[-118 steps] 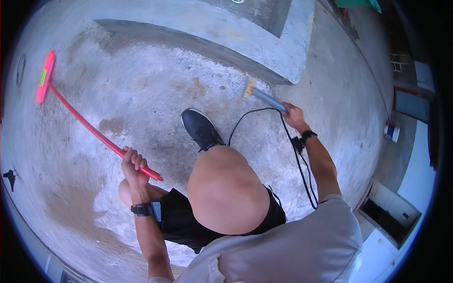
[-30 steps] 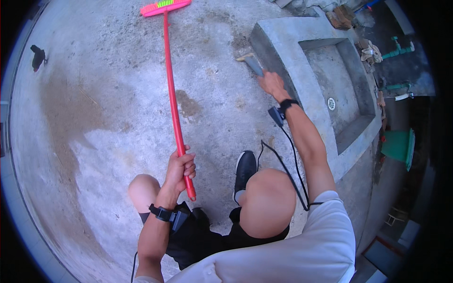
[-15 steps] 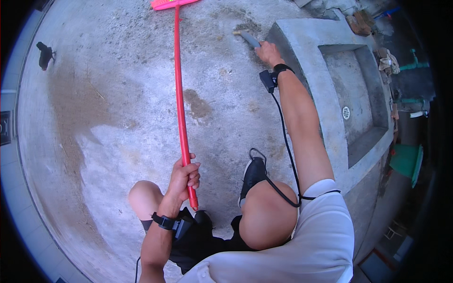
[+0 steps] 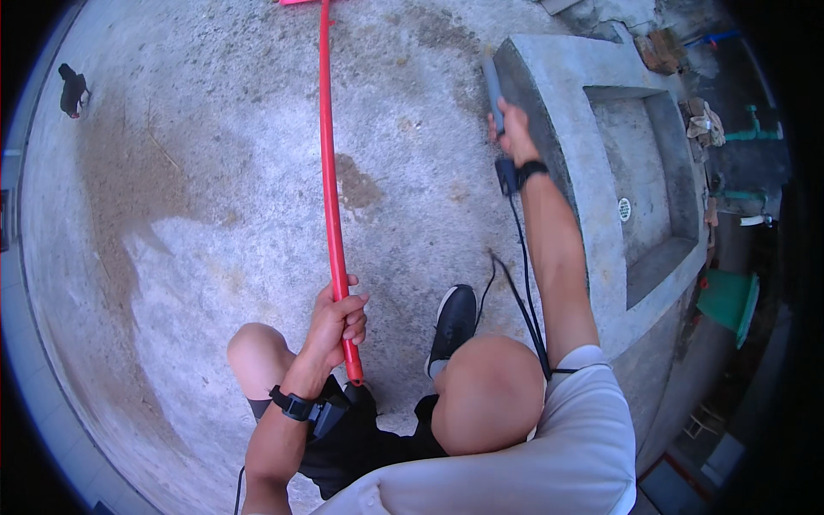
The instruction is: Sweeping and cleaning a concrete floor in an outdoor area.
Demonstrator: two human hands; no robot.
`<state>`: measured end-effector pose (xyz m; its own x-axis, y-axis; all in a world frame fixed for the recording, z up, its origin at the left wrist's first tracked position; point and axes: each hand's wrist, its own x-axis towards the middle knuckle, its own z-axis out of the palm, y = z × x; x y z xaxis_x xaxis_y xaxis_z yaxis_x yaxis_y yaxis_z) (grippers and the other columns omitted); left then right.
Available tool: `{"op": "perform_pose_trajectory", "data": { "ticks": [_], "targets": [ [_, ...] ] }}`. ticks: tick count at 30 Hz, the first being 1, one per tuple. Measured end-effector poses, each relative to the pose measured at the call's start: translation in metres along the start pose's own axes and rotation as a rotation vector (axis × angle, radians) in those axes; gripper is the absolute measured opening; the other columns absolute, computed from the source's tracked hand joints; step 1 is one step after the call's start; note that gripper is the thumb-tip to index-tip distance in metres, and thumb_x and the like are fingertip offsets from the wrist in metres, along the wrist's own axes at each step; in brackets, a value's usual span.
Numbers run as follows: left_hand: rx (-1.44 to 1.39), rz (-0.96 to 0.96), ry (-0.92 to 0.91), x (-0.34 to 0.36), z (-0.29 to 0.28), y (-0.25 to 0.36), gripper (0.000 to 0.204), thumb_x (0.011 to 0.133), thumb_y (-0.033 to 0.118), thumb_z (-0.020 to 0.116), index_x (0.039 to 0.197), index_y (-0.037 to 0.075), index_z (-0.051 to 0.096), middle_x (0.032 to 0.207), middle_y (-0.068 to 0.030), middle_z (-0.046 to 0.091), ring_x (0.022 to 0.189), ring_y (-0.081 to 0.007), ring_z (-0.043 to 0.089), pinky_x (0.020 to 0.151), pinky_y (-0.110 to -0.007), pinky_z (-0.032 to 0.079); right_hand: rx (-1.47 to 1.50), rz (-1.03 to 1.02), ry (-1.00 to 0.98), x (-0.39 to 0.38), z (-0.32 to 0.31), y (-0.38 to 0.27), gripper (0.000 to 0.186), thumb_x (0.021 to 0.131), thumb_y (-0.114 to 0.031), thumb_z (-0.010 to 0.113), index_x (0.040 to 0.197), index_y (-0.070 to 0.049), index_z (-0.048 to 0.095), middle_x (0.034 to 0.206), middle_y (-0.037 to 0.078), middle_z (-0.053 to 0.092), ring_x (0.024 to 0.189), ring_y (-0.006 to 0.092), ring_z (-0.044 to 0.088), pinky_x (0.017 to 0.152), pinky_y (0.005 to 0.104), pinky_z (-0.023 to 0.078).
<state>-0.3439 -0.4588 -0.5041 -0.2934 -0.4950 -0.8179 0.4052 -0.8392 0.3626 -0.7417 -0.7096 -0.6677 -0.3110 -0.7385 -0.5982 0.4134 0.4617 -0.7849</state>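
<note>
My left hand [image 4: 337, 322] grips the lower end of a long red broom handle [image 4: 330, 172], which runs up to a pink head [image 4: 296, 2] cut off at the top edge. My right hand [image 4: 511, 124] is closed round a grey-handled tool [image 4: 493, 81], held lengthwise beside the left side of the raised concrete basin [image 4: 552, 77]. The tool's far end is blurred. Straps with small dark devices sit on both wrists, with black cables hanging near my right forearm. My knees are bent over the stained concrete floor.
The basin has a recessed floor with a white drain [image 4: 624, 209]. A black chicken [image 4: 72, 90] stands on the left. At the right are bricks [image 4: 659, 53], cloths [image 4: 705, 124], green pipes [image 4: 747, 136] and a green tub [image 4: 725, 305]. Paler tiles line the far left edge.
My view has turned from the earliest frame, bringing the broom upright in the picture. In the last half second my right hand has moved right and down, swinging the grey tool more upright along the basin.
</note>
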Motion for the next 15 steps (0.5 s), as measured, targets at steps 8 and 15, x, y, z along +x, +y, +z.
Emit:
{"op": "perform_pose_trajectory", "data": {
  "ticks": [8, 15],
  "targets": [
    [0.01, 0.015, 0.012, -0.006, -0.003, -0.002, 0.028, 0.084, 0.002, 0.054, 0.107, 0.012, 0.043, 0.054, 0.0028, 0.034, 0.035, -0.0075, 0.031, 0.034, -0.024, 0.029, -1.002, -0.364, -0.046, -0.109, -0.001, 0.042, 0.032, 0.086, -0.029, 0.059, 0.109, -0.007, 0.055, 0.068, 0.012, 0.061, 0.064, 0.0284, 0.062, 0.055, 0.0411, 0.047],
    [0.012, 0.047, -0.017, -0.002, -0.007, -0.002, 0.026, 0.085, 0.002, 0.054, 0.106, 0.012, 0.042, 0.052, 0.0032, 0.033, 0.034, -0.0079, 0.031, 0.033, -0.024, 0.029, -1.34, -0.473, 0.226, -0.265, -0.136, 0.116, 0.049, 0.084, -0.024, 0.059, 0.129, -0.011, 0.046, 0.088, 0.022, 0.063, 0.084, 0.0399, 0.061, 0.075, 0.0463, 0.048]
  ]
}}
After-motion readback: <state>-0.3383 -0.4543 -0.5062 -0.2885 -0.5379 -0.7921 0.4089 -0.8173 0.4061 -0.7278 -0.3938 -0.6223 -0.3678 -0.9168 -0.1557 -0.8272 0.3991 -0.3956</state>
